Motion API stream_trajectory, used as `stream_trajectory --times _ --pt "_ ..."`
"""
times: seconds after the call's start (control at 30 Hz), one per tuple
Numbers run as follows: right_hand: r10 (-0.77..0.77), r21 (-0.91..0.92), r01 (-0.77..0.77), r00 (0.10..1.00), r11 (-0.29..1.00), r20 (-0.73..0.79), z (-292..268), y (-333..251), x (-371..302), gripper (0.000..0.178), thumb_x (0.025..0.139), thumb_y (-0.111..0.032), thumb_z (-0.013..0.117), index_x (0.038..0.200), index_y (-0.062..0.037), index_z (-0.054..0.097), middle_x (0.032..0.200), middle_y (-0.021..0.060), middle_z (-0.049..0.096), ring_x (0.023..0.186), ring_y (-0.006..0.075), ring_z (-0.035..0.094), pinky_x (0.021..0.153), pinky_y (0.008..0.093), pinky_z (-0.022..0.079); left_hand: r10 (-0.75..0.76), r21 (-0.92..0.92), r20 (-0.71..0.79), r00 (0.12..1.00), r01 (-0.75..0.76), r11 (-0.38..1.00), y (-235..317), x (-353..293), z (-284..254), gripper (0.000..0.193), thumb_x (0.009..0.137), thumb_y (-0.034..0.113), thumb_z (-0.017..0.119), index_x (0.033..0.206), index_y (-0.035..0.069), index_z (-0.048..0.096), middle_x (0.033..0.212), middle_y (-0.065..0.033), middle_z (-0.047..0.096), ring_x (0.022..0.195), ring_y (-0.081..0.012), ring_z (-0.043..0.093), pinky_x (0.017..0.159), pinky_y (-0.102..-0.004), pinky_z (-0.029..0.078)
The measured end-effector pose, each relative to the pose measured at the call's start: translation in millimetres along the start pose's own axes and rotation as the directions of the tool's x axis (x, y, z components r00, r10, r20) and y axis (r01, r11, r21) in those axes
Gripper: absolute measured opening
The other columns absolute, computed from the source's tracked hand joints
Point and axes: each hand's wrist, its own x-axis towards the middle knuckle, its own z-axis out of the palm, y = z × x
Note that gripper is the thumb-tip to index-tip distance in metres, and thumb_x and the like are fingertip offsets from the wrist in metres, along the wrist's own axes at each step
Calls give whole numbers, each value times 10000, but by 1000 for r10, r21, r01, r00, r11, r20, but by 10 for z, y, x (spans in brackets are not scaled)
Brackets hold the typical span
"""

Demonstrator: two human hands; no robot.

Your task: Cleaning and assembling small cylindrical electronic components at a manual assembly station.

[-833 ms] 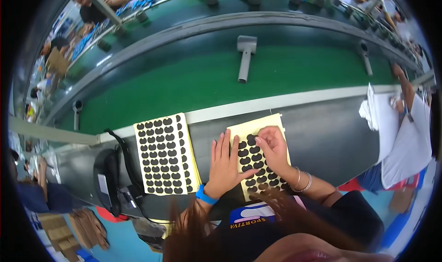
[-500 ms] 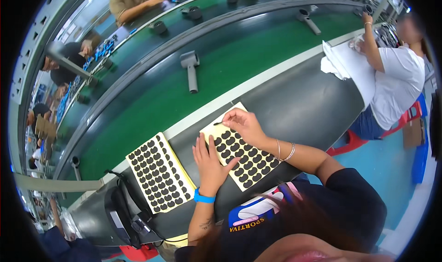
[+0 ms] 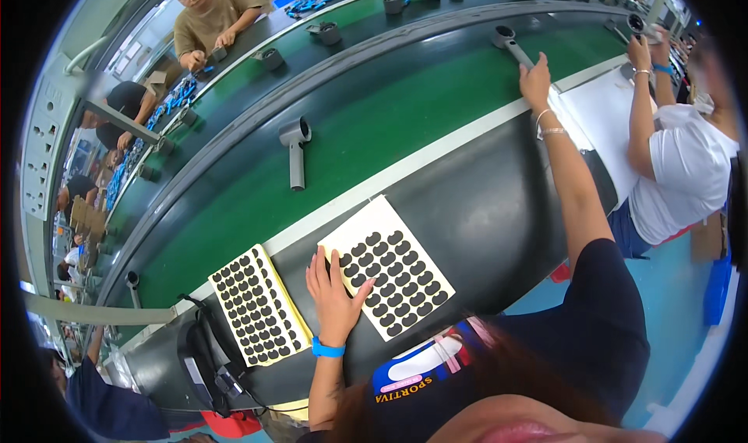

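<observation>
My left hand [image 3: 335, 303] lies open on the left edge of a pale sheet of black rounded stickers [image 3: 401, 274], fingers spread. The sheet's upper part is bare backing. Far to the right, my right arm stretches over the green belt. There my right hand [image 3: 535, 84] has its fingers apart at the handle end of a grey plastic housing with a round ring head [image 3: 514, 49]; contact is hard to make out. Another such grey housing [image 3: 295, 153] lies on the belt ahead of my left hand.
A stack of sticker sheets [image 3: 261, 307] lies left of my left hand, beside a black bag-like item [image 3: 204, 357] with a cable. A co-worker in white [image 3: 686, 143] sits at right, hands raised to a grey part. Another co-worker [image 3: 218, 22] works across the belt [image 3: 374, 123].
My right hand has left the sticker sheet, where it pinched a small black piece, and reached far right to a housing. My left hand stays on the sheet. The nearer housing has shifted left.
</observation>
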Motion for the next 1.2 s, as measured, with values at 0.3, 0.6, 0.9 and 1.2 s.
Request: stream_trajectory --times 0.3,0.6,0.9,1.2 --pt "240 -152 -215 956 965 170 261 100 52 580 807 -90 646 1321 -57 381 1037 202 649 970 369 621 815 430 478 -26 15 -76 997 27 1000 -20 -8 90 724 791 359 720 1343 -2 424 1452 -211 331 1307 -405 326 1080 -481 264" --pt "-118 720 -60 974 691 194 -795 -1818 -155 642 851 7 617 1377 -68 256 1117 131 645 867 181 629 794 278 484 -11 11 -52 999 11 1000 -70 -22 130 728 844 401 651 1379 -5 371 1473 -211 288 1323 -399 304 1096 -533 217" --pt "-589 925 -156 731 347 344 -1651 -3412 -1374 718 875 128 506 1425 -85 98 1207 266 555 1141 317 557 992 403 439 -54 -223 -125 991 25 974 11 54 -27 677 830 258 687 1385 15 386 1475 -210 283 1324 -413 275 1084 -506 249" --pt "-594 813 -559 602 163 534 -1871 -3772 -1593 782 810 133 569 1433 -93 156 1429 260 326 1234 303 502 988 388 451 -115 -805 -202 973 -98 585 493 387 -574 551 808 40 696 1322 24 498 1188 -146 608 730 -176 654 649 -280 536"
